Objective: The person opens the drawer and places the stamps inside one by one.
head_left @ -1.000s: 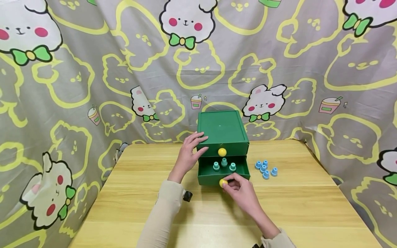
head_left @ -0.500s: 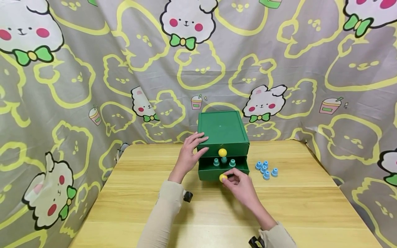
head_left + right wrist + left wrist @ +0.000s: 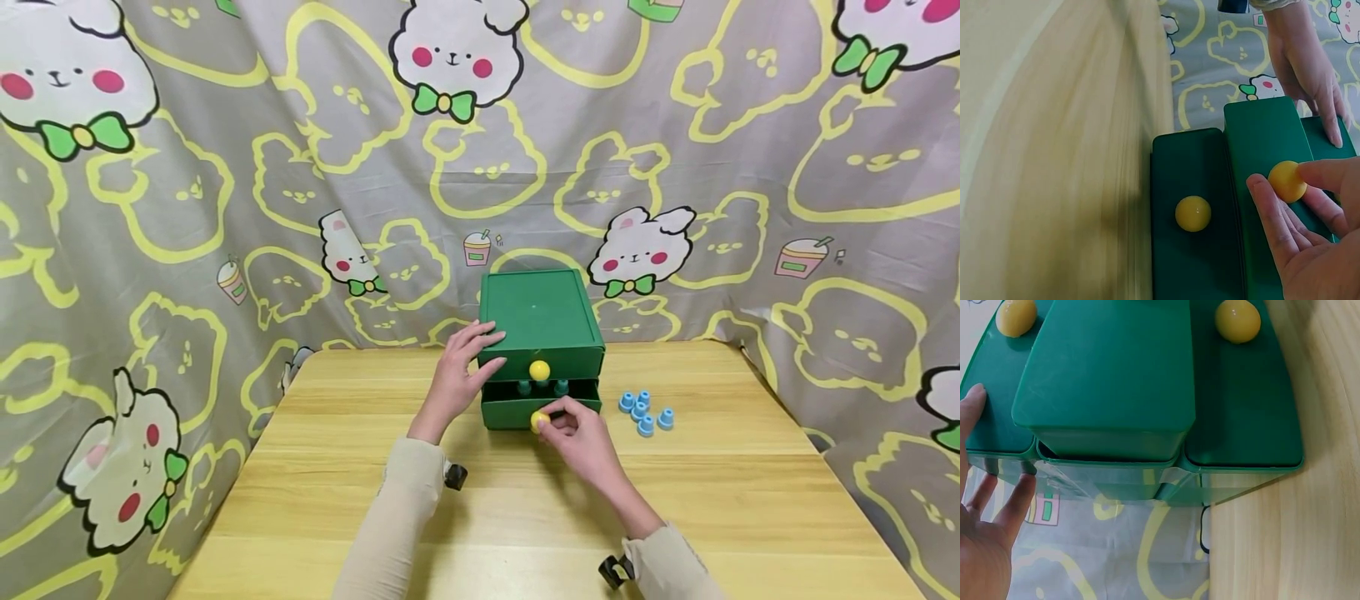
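Note:
My right hand [image 3: 585,439] pinches the round yellow knob [image 3: 1287,181] of the middle drawer between thumb and fingers. That green drawer [image 3: 1110,369] sticks out partway from a green three-drawer cabinet [image 3: 534,308]. Inside it, several teal pegs [image 3: 562,387] stand upright, their lower parts hidden behind the drawer front. My left hand [image 3: 459,372] rests against the cabinet's left side, fingers extended along the upper edge and thumb at the top drawer's front. The top drawer's yellow knob [image 3: 539,371] is untouched. In the right wrist view, the bottom drawer [image 3: 1191,162] sits pushed in, with its own yellow knob [image 3: 1193,214].
Several light-blue pegs [image 3: 646,425] stand on the wooden table [image 3: 735,500] to the right of the cabinet. Behind the table hangs a grey curtain [image 3: 405,192] with cartoon prints.
The middle drawer has slid inward, pushed by my right hand on its knob, so less of its inside and the teal pegs shows. My left hand has stayed in place on the cabinet.

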`<move>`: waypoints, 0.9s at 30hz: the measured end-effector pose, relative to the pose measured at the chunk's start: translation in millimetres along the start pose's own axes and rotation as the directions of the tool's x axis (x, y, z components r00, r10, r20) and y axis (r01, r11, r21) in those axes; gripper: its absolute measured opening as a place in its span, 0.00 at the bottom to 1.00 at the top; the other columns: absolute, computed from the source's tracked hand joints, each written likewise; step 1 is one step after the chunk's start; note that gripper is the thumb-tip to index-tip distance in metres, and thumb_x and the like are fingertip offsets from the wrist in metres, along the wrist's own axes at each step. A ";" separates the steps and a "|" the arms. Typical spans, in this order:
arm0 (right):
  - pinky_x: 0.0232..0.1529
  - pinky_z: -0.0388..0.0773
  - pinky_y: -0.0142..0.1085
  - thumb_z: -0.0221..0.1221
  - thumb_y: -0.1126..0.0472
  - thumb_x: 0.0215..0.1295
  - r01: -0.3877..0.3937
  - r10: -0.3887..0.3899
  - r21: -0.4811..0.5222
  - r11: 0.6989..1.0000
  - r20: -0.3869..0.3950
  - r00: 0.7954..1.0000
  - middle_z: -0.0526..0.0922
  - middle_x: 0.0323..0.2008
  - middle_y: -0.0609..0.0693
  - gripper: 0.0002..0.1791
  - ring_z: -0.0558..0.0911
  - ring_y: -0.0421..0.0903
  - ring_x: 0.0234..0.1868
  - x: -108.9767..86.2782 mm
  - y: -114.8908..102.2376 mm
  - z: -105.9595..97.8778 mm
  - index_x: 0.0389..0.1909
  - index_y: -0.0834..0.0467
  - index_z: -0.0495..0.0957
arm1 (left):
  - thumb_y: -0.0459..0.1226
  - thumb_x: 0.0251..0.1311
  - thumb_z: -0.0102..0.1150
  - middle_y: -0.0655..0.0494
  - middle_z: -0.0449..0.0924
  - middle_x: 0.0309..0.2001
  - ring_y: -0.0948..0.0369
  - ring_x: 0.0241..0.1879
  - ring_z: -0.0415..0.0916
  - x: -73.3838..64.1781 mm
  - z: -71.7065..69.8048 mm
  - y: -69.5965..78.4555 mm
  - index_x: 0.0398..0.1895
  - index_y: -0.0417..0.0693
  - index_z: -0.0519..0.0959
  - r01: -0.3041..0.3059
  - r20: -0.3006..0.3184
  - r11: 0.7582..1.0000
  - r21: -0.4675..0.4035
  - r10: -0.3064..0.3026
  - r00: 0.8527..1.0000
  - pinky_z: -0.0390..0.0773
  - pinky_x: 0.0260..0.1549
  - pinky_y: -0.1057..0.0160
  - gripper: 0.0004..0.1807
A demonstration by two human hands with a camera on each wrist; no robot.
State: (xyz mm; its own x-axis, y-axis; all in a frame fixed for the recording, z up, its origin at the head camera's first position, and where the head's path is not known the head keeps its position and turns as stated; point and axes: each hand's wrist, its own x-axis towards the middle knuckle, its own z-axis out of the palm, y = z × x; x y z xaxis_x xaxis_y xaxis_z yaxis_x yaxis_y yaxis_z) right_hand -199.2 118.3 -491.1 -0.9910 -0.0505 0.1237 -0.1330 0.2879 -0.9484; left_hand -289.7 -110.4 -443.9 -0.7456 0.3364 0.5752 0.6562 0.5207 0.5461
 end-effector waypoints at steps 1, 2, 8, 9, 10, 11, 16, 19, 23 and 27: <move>0.35 0.85 0.33 0.68 0.64 0.68 0.004 -0.004 0.000 1.000 0.003 1.000 0.90 0.36 0.60 0.07 0.90 0.50 0.34 1.5 -0.1 -0.3 0.45 0.58 0.84 | 0.44 0.70 0.65 0.58 0.71 0.73 0.49 0.79 0.58 -0.2 0.3 -0.3 0.67 0.58 0.79 -0.002 -0.003 1.000 0.000 0.002 1.000 0.63 0.74 0.41 0.23; 0.35 0.86 0.34 0.68 0.64 0.68 0.009 -0.009 0.000 1.000 0.005 1.000 0.90 0.36 0.61 0.07 0.90 0.49 0.34 3.0 -0.2 -0.5 0.45 0.58 0.84 | 0.44 0.70 0.65 0.58 0.71 0.73 0.49 0.79 0.58 -0.2 0.3 -0.3 0.67 0.58 0.79 -0.005 -0.005 1.000 0.000 0.005 1.000 0.64 0.73 0.41 0.23; 0.35 0.86 0.34 0.67 0.64 0.69 0.018 -0.018 0.005 1.000 0.012 1.000 0.90 0.35 0.62 0.07 0.90 0.55 0.35 11.8 -0.7 -1.6 0.45 0.59 0.83 | 0.44 0.70 0.66 0.59 0.71 0.73 0.49 0.79 0.58 -0.1 -0.1 0.3 0.67 0.59 0.80 0.000 0.001 1.000 -0.004 0.000 1.000 0.64 0.74 0.41 0.23; 0.35 0.85 0.33 0.68 0.64 0.69 0.019 -0.019 0.007 1.000 0.010 1.000 0.90 0.35 0.62 0.07 0.90 0.57 0.36 13.4 -0.1 -1.6 0.45 0.59 0.83 | 0.44 0.70 0.66 0.59 0.71 0.73 0.49 0.79 0.58 -0.1 -0.1 0.5 0.67 0.59 0.80 0.002 0.003 1.000 -0.005 -0.002 1.000 0.64 0.74 0.42 0.23; 0.35 0.85 0.32 0.68 0.63 0.69 0.019 -0.019 0.006 1.000 0.009 1.000 0.90 0.35 0.61 0.07 0.90 0.59 0.37 15.0 0.6 -1.4 0.45 0.59 0.83 | 0.44 0.70 0.66 0.59 0.71 0.73 0.49 0.79 0.58 -0.1 -0.2 0.7 0.67 0.59 0.80 0.003 0.004 1.000 -0.006 -0.003 1.000 0.63 0.74 0.41 0.23; 0.34 0.84 0.31 0.68 0.63 0.69 0.019 -0.019 0.007 1.000 0.006 1.000 0.90 0.35 0.61 0.07 0.90 0.60 0.38 16.4 1.1 -1.4 0.45 0.59 0.83 | 0.45 0.70 0.65 0.59 0.71 0.73 0.50 0.79 0.58 0.0 -0.2 0.7 0.67 0.59 0.80 0.005 0.004 1.000 -0.005 -0.005 1.000 0.63 0.74 0.42 0.23; 0.33 0.82 0.30 0.68 0.61 0.69 0.018 -0.018 0.007 1.000 -0.007 1.000 0.90 0.36 0.62 0.08 0.90 0.60 0.40 22.5 4.3 -0.4 0.45 0.59 0.83 | 0.44 0.70 0.66 0.58 0.71 0.73 0.50 0.79 0.58 0.0 0.5 0.5 0.67 0.59 0.80 0.001 -0.001 1.000 0.000 -0.001 1.000 0.63 0.73 0.41 0.23; 0.33 0.82 0.31 0.67 0.61 0.69 0.023 -0.023 0.002 1.000 -0.011 1.000 0.90 0.36 0.62 0.09 0.90 0.60 0.39 25.0 5.2 -0.3 0.46 0.59 0.83 | 0.44 0.70 0.66 0.58 0.71 0.73 0.47 0.78 0.58 0.0 0.5 0.2 0.67 0.58 0.80 0.000 0.000 1.000 -0.001 0.000 1.000 0.63 0.74 0.41 0.23; 0.32 0.82 0.31 0.67 0.61 0.69 0.031 -0.031 -0.020 0.999 -0.019 0.999 0.90 0.36 0.60 0.09 0.90 0.57 0.38 28.2 7.1 0.2 0.47 0.59 0.83 | 0.44 0.70 0.65 0.58 0.71 0.73 0.46 0.78 0.58 -0.2 0.0 0.5 0.67 0.58 0.80 0.002 0.002 1.000 -0.005 -0.002 1.000 0.63 0.74 0.41 0.23; 0.32 0.82 0.31 0.68 0.60 0.69 0.033 -0.034 -0.028 0.999 -0.028 0.999 0.90 0.36 0.58 0.09 0.90 0.56 0.37 30.3 8.4 1.0 0.47 0.58 0.84 | 0.45 0.70 0.65 0.60 0.71 0.73 0.50 0.79 0.57 -0.3 -0.2 1.0 0.67 0.59 0.80 0.010 0.005 1.000 -0.006 -0.010 1.000 0.63 0.74 0.42 0.23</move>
State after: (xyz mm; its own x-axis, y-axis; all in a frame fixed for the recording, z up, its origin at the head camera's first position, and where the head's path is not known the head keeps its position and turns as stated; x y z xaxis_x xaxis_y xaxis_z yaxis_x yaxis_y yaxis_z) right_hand -230.3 118.2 -495.6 -0.9859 -0.0335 0.1640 -0.1662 0.3129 -0.9351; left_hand -288.8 -110.2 -443.4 -0.7527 0.3349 0.5668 0.6493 0.5198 0.5552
